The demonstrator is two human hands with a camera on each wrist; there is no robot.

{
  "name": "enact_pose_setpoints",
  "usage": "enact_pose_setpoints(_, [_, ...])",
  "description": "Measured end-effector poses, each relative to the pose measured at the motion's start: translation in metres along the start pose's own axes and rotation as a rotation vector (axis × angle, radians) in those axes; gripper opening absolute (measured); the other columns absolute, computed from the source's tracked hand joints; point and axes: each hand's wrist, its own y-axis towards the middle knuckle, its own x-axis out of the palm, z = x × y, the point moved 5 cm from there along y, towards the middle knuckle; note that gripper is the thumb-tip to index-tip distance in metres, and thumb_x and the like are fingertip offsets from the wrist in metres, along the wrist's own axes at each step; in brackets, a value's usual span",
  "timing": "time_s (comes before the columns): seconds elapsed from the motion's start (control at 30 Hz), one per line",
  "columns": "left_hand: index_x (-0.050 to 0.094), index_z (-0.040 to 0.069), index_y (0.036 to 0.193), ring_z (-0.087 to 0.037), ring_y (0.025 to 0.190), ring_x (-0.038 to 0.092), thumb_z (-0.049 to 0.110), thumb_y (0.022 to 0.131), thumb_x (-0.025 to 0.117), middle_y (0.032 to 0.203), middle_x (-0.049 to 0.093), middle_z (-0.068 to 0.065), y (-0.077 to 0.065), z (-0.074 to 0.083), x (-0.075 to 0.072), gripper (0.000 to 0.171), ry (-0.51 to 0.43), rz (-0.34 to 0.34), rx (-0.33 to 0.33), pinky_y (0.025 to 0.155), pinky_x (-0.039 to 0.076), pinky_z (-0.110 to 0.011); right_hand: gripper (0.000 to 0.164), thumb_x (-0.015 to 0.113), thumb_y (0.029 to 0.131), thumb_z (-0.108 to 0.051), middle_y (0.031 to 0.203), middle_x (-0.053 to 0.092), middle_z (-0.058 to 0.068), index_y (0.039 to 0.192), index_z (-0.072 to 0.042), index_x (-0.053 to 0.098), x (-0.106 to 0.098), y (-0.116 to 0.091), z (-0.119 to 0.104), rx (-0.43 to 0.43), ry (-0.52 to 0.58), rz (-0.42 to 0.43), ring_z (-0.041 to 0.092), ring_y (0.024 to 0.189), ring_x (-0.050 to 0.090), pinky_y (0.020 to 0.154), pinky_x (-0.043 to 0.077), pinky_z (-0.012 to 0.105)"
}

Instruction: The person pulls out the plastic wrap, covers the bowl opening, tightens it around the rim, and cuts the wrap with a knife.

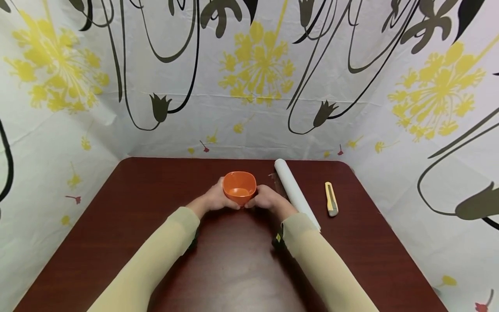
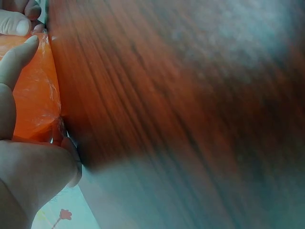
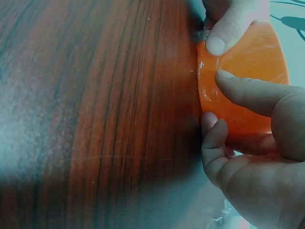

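Observation:
An orange bowl (image 1: 239,184) is held upright between both hands near the far side of the table, its opening showing in the head view. My left hand (image 1: 215,197) grips its left side and my right hand (image 1: 267,199) its right side, the thumbs coming together at the near wall. Thin clear plastic film (image 2: 47,93) clings to the outside of the bowl, wrinkled and shiny in both wrist views. In the right wrist view, the right thumb (image 3: 248,90) presses on the film-covered wall while the fingers (image 3: 217,145) curl under at the base.
A long white roll (image 1: 296,190) lies slanted just right of the right hand, with a bit of clear film by its left side. Farther right is a yellow utility knife (image 1: 331,199). Patterned cloth (image 1: 249,130) surrounds the dark red wooden table (image 1: 163,177).

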Motion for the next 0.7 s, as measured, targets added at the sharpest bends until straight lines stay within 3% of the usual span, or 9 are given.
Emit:
enact_pose_setpoints(0.27, [0.027, 0.005, 0.165, -0.037, 0.144, 0.053, 0.023, 0.075, 0.103, 0.16, 0.049, -0.019, -0.0005, 0.0018, 0.0, 0.119, 0.015, 0.012, 0.006, 0.127, 0.043, -0.055, 0.054, 0.094, 0.084, -0.011, 0.1, 0.074, 0.01, 0.129, 0.003, 0.067, -0.0031, -0.0048, 0.0006, 0.017, 0.039, 0.057, 0.02, 0.088, 0.068, 0.083, 0.056, 0.03])
enact_pose_setpoints(0.57, [0.032, 0.008, 0.166, -0.037, 0.144, 0.046, 0.035, 0.074, 0.104, 0.159, 0.042, -0.019, -0.0029, -0.0016, -0.0006, 0.12, 0.083, 0.043, -0.035, 0.126, 0.043, -0.059, 0.05, 0.093, 0.086, -0.017, 0.091, 0.075, 0.008, 0.127, 0.003, 0.073, -0.0016, -0.0053, -0.0027, -0.004, -0.079, 0.052, 0.019, 0.081, 0.066, 0.078, 0.055, 0.029])
enact_pose_setpoints(0.7, [0.032, 0.009, 0.166, -0.038, 0.143, 0.044, 0.036, 0.076, 0.104, 0.158, 0.039, -0.02, -0.0058, 0.001, 0.0003, 0.119, 0.073, 0.025, -0.041, 0.125, 0.043, -0.061, 0.05, 0.093, 0.085, -0.015, 0.085, 0.074, 0.007, 0.125, 0.004, 0.072, 0.0007, -0.0054, -0.0032, 0.007, -0.081, 0.052, 0.019, 0.076, 0.065, 0.073, 0.055, 0.028])
